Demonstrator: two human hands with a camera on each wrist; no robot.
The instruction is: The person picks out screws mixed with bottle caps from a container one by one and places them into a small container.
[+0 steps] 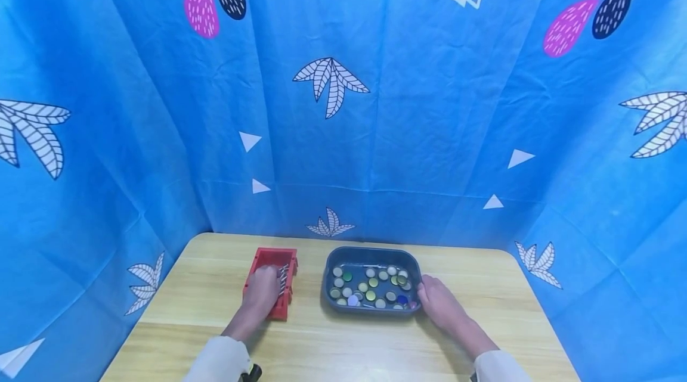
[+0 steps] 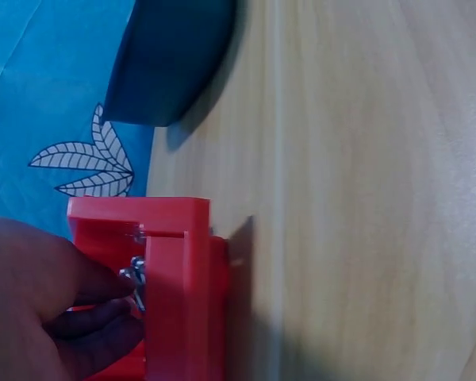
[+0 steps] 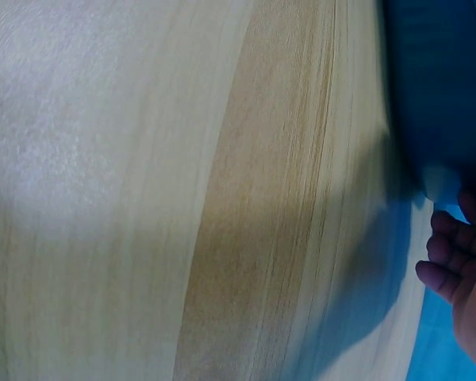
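My left hand (image 1: 262, 290) reaches into a red plastic bin (image 1: 278, 313) on the table's left half. Its fingertips pinch a shiny, spiral-twisted metal rod (image 1: 282, 280), which leans by the bin's right wall; the left wrist view shows part of this metal piece (image 2: 137, 279), the rest hidden by fingers and wall. To the right is a dark blue-grey tray (image 1: 370, 311) with many bottle caps (image 1: 371, 295) in white, gold, green, blue and pink. My right hand (image 1: 442, 306) grips the tray's right end, thumb at the rim, with curled fingers (image 3: 440, 276) below.
The light wooden table (image 1: 333, 349) ends at the back against a blue patterned curtain (image 1: 418, 132), which also hangs on both sides. A strip of table separates the bin from the tray. A dark shadow lies beneath the tray's right end in the right wrist view.
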